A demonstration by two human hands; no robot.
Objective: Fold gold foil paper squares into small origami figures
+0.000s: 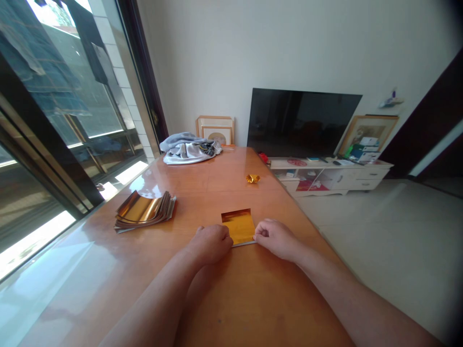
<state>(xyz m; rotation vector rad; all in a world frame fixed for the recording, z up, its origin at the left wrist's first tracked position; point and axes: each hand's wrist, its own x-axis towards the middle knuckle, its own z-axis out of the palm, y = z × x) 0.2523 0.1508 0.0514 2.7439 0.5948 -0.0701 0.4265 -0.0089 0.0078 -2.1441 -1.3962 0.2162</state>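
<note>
Two hands [213,241] [278,239] at gold sheet [239,228], near edge, stack [144,210] well apart

Daylight from the window [60,149] at ten o'clock throws pale glare across the glossy table [202,193] at eight, while dark vignetting blurs the corners at two and four.

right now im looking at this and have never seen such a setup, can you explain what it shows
There is no machine here: these are a person's bare left hand and right hand, seen from a camera worn on that person's head. On the brown table, the fingers curl at the near corners of a gold sheet with a pale strip along its near edge; pinching or pressing, I can't tell. A stack of shiny sheets lies to the left, with a small gold piece and bundled cloth farther off.
</note>
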